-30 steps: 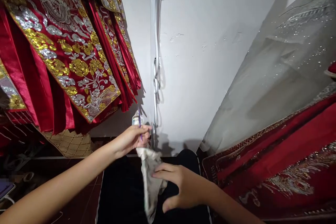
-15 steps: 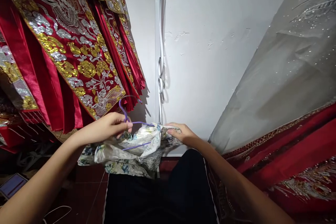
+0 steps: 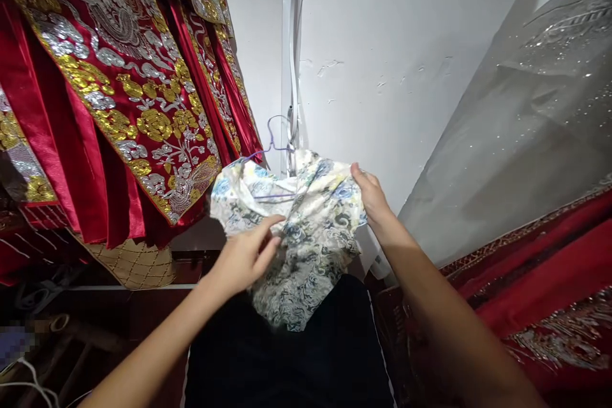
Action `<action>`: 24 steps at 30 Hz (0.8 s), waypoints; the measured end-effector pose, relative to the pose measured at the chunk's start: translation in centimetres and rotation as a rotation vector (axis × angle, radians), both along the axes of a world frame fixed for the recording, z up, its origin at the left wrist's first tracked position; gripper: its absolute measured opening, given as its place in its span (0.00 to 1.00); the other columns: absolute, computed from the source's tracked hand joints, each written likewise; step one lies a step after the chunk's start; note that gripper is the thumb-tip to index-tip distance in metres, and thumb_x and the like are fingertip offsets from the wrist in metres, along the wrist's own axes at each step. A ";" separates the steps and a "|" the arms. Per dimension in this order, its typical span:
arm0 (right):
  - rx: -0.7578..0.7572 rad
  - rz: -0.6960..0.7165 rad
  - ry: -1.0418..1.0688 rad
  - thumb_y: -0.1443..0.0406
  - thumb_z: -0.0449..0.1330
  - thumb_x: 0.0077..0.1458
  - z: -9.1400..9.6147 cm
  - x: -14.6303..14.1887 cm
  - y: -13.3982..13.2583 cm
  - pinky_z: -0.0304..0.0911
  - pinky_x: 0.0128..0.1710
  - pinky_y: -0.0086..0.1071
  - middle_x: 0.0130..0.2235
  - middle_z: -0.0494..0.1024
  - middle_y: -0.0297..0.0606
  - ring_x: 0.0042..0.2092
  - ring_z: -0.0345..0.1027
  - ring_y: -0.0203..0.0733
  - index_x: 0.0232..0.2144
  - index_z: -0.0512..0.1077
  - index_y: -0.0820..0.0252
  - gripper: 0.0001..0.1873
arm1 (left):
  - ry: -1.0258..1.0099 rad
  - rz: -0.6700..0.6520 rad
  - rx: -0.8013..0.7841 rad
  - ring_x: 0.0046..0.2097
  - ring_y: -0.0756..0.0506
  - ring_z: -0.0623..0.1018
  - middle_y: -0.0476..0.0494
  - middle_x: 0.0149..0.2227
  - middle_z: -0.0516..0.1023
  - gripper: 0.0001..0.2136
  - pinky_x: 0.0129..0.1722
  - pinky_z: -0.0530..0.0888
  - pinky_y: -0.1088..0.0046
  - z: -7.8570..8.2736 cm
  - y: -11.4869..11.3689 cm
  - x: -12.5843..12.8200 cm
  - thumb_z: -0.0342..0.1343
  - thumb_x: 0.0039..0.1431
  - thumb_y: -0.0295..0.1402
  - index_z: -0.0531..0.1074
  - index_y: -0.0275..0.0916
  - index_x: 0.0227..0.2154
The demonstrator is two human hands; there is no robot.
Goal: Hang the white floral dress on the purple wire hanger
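A small white garment with a blue and grey floral print hangs on a thin purple wire hanger in front of me. My right hand pinches the garment's right shoulder and holds it up. My left hand rests on the front of the cloth below the collar, fingers lightly curled against it. The hanger's hook rises above the collar near the white wall corner.
Red robes with gold and silver embroidery hang at the left. A grey sequinned fabric and a red embroidered one drape at the right. White cables run down the wall corner. My black trousers fill the bottom.
The garment has been lifted from a bunched heap at lap height and spread out upright on the hanger. My left hand left the hanger hook and moved onto the cloth front.
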State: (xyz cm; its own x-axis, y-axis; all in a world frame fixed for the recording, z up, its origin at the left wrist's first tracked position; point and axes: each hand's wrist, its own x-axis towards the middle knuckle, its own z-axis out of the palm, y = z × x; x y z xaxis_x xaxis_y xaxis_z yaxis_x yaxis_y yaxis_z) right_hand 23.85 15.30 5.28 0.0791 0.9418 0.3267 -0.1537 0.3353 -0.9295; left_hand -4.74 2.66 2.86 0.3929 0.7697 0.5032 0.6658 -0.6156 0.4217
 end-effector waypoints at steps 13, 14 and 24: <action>-0.104 -0.231 0.048 0.41 0.59 0.53 -8.6 4.7 -3.7 0.73 0.37 0.41 0.33 0.80 0.43 0.40 0.77 0.52 0.39 0.75 0.60 0.28 | -0.262 0.034 -0.349 0.27 0.45 0.70 0.49 0.22 0.68 0.13 0.29 0.62 0.72 -11.7 3.4 7.3 0.46 0.66 0.43 0.70 0.43 0.33; -0.065 -0.286 0.035 0.42 0.58 0.54 -9.0 4.5 -3.9 0.72 0.39 0.41 0.36 0.80 0.45 0.41 0.76 0.51 0.40 0.75 0.61 0.28 | -0.290 0.028 -0.370 0.27 0.45 0.70 0.49 0.22 0.68 0.15 0.29 0.62 0.72 -12.3 3.1 7.4 0.46 0.66 0.43 0.69 0.42 0.29; 0.095 -0.197 -0.449 0.58 0.54 0.58 -22.8 -8.0 -11.3 0.71 0.42 0.53 0.42 0.77 0.44 0.43 0.73 0.59 0.49 0.68 0.43 0.16 | -0.914 -0.090 -0.687 0.25 0.48 0.75 0.44 0.30 0.79 0.20 0.28 0.69 0.72 -13.0 0.5 7.9 0.57 0.60 0.42 0.68 0.38 0.52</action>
State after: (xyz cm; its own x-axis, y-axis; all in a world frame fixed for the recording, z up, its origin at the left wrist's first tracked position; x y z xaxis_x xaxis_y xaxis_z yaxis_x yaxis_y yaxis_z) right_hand 15.86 4.00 -17.48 0.0844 0.8874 0.4532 0.3296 0.4043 -0.8532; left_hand 3.21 3.19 -10.15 0.1642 0.9799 0.1135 -0.0973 -0.0984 0.9904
